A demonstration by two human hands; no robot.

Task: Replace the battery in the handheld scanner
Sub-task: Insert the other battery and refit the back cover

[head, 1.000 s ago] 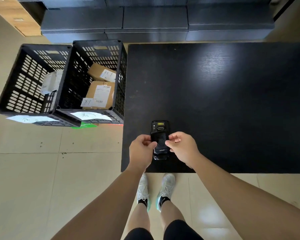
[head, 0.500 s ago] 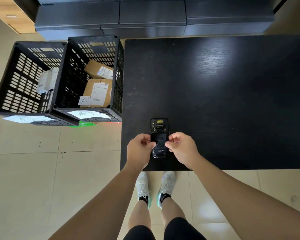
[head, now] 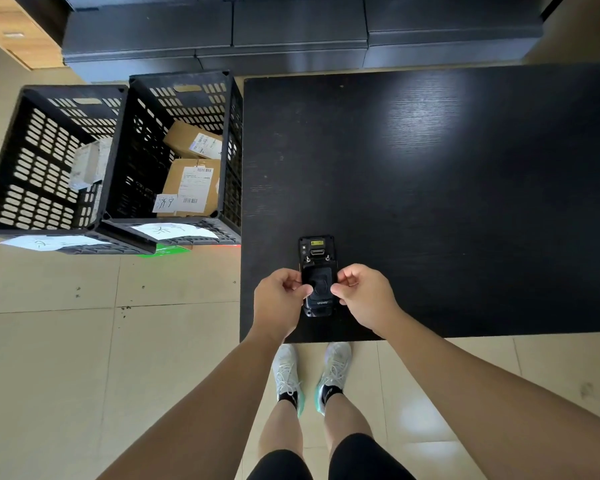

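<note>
I see scanner (head: 317, 277) face-down at near left corner of black surface (head: 447, 202). Left hand (head: 280, 299) and right hand (head: 364, 296) fingers pinch its sides. Two black crates (head: 118, 157) with parcels (head: 193, 181) on floor, left; surface otherwise unobstructed
</note>
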